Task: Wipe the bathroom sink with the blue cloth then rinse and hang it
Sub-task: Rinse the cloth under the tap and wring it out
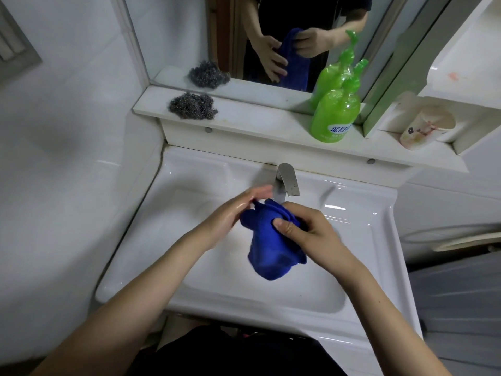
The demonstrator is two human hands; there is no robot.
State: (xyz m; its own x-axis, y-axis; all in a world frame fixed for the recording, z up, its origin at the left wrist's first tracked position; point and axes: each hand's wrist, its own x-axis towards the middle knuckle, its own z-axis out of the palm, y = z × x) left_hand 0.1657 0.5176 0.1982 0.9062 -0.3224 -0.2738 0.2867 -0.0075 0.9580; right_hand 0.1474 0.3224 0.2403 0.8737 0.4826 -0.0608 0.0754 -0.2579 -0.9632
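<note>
The blue cloth point(271, 245) hangs bunched above the white sink basin point(189, 261), just in front of the metal faucet point(286, 183). My right hand point(303, 226) grips its upper part, thumb pressed into the fabric. My left hand point(235, 210) looks wet and pinches the cloth's top left corner between fingers and thumb. The lower end of the cloth dangles free over the basin. I cannot tell whether water is running from the faucet.
On the shelf behind the sink stand a green soap bottle point(336, 115) and a steel wool pad point(193, 105). A paper cup point(425, 126) sits in a niche at the right. The mirror point(271, 36) above reflects my hands and the cloth.
</note>
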